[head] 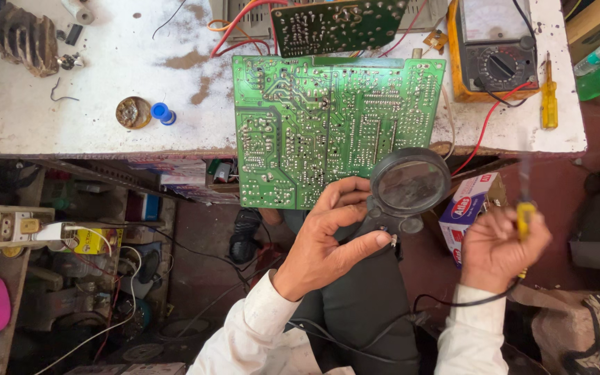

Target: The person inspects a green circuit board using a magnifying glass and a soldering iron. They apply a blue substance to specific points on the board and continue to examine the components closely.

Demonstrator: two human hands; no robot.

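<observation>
My left hand [328, 239] grips the handle of a black magnifying glass [408, 185], whose lens hovers over the lower right corner of a large green circuit board [314, 125]. The board lies solder side up and overhangs the front edge of a worn white table [105, 118]. Held upright in my right hand [496, 248] is a yellow-handled tool [523, 208], off to the right of the board; its thin tip is blurred. A black cable [453, 301] runs across my right wrist.
A second, darker circuit board [335, 26] with red and orange wires lies behind the green one. An analog multimeter in a yellow case [493, 48] and a yellow screwdriver [548, 97] rest at the table's right. A round tin [133, 112], a blue cap [162, 112] and a white-and-red box [468, 207] are nearby.
</observation>
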